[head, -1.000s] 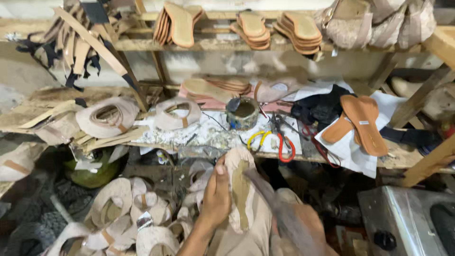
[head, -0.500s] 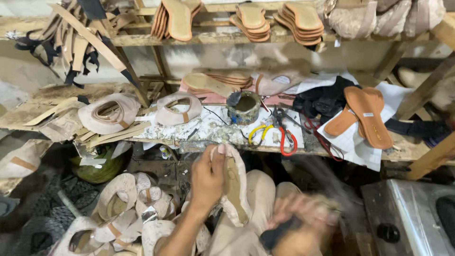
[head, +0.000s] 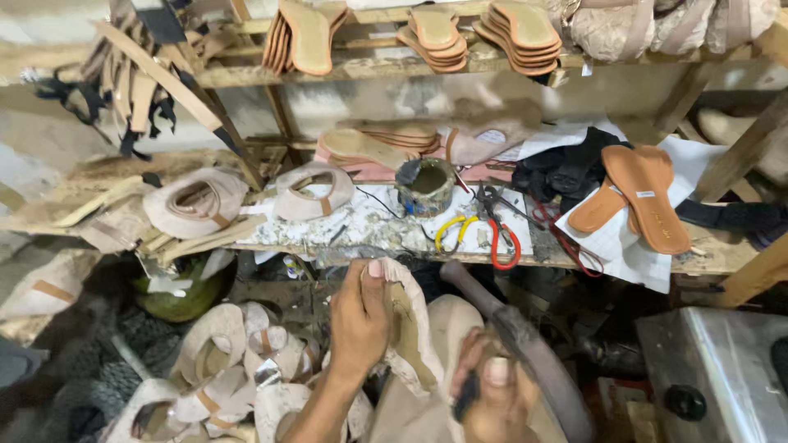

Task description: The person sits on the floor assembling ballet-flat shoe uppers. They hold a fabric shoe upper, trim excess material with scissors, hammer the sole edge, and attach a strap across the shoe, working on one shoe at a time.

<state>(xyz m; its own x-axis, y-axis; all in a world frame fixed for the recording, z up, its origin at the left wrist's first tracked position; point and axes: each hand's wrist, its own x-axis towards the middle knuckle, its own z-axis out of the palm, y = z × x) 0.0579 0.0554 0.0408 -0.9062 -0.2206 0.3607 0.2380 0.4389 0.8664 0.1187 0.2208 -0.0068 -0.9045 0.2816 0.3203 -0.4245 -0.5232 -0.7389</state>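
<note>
Right hand [head: 491, 394] has dropped w/ its dark tool [head: 525, 344]. Left hand [head: 359, 320] grip wraps the beige sandal [head: 410, 328], below desk [head: 369, 238] front edge.

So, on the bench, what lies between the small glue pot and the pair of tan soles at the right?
In the head view, between the glue pot and the tan soles lie pliers with yellow and red handles and a heap of black straps.
</note>
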